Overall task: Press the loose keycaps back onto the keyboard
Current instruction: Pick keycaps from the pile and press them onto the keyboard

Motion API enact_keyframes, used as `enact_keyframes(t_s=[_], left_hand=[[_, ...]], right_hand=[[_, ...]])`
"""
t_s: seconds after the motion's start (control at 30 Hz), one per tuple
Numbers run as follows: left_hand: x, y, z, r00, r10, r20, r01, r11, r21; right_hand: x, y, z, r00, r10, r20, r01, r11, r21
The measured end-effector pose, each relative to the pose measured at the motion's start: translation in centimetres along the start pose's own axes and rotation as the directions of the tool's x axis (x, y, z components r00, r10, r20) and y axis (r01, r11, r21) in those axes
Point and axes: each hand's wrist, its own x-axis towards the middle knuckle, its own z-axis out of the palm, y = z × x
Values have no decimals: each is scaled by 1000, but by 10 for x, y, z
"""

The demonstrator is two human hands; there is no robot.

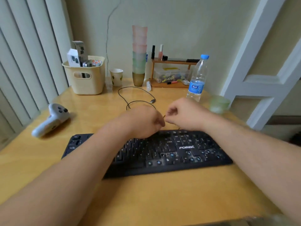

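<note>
Head view, looking down over both forearms onto a wooden bench [48, 168]. A black keyboard [162, 154] lies across the middle of the bench, angled slightly, with several bare switch positions visible in its lower right area where keycaps are off. Both hands meet just above the keyboard's far edge. The left hand [143, 121] has its fingers curled, their tips turned toward the other hand; the right hand [184, 113] is likewise curled, thumb and forefinger drawn together. A small thin object [164, 116] shows between the two sets of fingertips, too blurred to identify, and whether either hand actually pinches it cannot be told. No loose keycap can be made out.

Behind the hands, a black cable [138, 95] loops on the bench. Further back stand a cream basket [86, 77] holding boxes, a paper cup [116, 76], a tall stack of tinted cups [139, 54], a small wooden shelf [171, 62] with cosmetics, and a water bottle [197, 79]. A white handheld controller [52, 119] rests at the left edge, and a pale green bowl [219, 103] sits at the right.
</note>
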Motion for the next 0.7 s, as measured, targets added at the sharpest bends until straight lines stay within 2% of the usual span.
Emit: enact_keyframes(t_s=[0.1,0.23,0.43,0.7], left_hand=[[-19,-49,-9,977,-195,-90,195,981,-12],[-40,-81,-12,932,-320,-169,310,947,-88],[-36,-83,0,940,-324,-109,313,944,-108],[-34,-76,5,931,-337,-139,317,937,-150]], right_hand=[[31,-33,34,994,-113,8,112,992,64],[58,-50,57,992,-122,39,122,992,14],[74,-51,70,987,-136,90,142,988,-60],[72,-51,73,985,-165,50,167,985,-38]])
